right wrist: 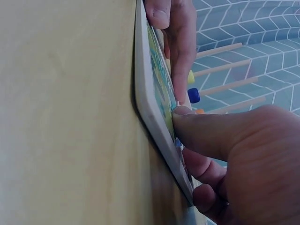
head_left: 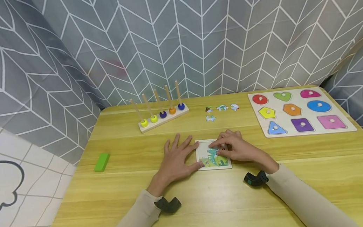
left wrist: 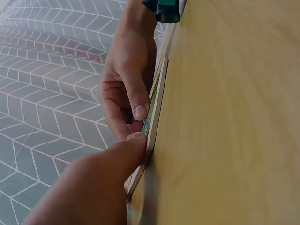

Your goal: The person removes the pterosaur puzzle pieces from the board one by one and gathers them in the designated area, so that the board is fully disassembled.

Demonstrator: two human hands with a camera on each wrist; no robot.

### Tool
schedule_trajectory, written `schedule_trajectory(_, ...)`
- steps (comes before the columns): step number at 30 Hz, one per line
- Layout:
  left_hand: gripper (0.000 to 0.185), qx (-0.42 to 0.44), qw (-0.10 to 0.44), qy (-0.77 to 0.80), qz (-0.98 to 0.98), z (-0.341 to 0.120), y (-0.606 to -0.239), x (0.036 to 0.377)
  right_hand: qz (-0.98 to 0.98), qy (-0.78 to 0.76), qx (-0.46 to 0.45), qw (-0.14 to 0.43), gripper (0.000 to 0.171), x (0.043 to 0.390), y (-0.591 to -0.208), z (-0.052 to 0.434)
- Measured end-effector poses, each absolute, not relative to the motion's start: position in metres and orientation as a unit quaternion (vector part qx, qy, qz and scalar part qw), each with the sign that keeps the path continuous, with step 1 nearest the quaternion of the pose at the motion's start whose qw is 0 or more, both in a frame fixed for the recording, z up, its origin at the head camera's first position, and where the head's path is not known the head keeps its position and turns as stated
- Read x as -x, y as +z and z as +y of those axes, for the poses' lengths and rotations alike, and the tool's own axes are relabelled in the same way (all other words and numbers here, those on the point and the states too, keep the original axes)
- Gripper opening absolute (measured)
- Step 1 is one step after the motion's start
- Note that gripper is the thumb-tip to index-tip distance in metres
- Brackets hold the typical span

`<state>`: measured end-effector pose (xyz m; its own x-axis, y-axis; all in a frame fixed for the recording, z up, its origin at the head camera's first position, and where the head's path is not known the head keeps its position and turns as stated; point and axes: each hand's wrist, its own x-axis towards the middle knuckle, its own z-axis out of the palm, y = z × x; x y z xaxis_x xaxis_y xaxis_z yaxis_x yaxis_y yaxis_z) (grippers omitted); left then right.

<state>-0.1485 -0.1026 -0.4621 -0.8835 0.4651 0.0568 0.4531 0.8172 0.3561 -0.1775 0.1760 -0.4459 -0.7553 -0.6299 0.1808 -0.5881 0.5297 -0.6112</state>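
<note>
Pressing a piece down into the small puzzle tray [head_left: 214,154] at mid-table: left hand [head_left: 176,159] flat, fingers spread, thumb steadying the tray's left edge; right hand [head_left: 236,147] curled over the picture, fingertips pushing. Best done with even pressure, tray kept from sliding. Four loose pieces [head_left: 221,110] waiting behind, five pegs on the rack [head_left: 160,120], nine shapes on the board [head_left: 299,111], one green block [head_left: 102,162]

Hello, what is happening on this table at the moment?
A person works on a small jigsaw puzzle board lying on the wooden table. The left hand lies flat beside it, thumb against its left edge. The right hand presses its fingertips on the pieces inside. Four loose puzzle pieces wait farther back, between a peg rack with beads and a shape board. A green block lies at the left.
</note>
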Motion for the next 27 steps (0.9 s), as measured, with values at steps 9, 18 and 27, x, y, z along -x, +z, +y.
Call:
schedule_trajectory(9, 0.075, -0.247, 0.008, 0.189, 0.95, -0.1025, -0.4615, 0.1483, 0.877, -0.342, 0.334, 0.038, 0.027, 0.1778, -0.4471, 0.1755)
schedule_trajectory(18, 0.075, -0.244, 0.007, 0.19, 0.951, -0.1034, -0.4619, 0.1477, 0.878, -0.352, 0.321, 0.048, 0.026, 0.177, -0.4465, 0.1743)
schedule_trajectory(27, 0.075, -0.244, 0.006, 0.19, 0.951, -0.1031, -0.4622, 0.1477, 0.876, -0.362, 0.316, 0.05, 0.026, 0.1759, -0.4451, 0.1741)
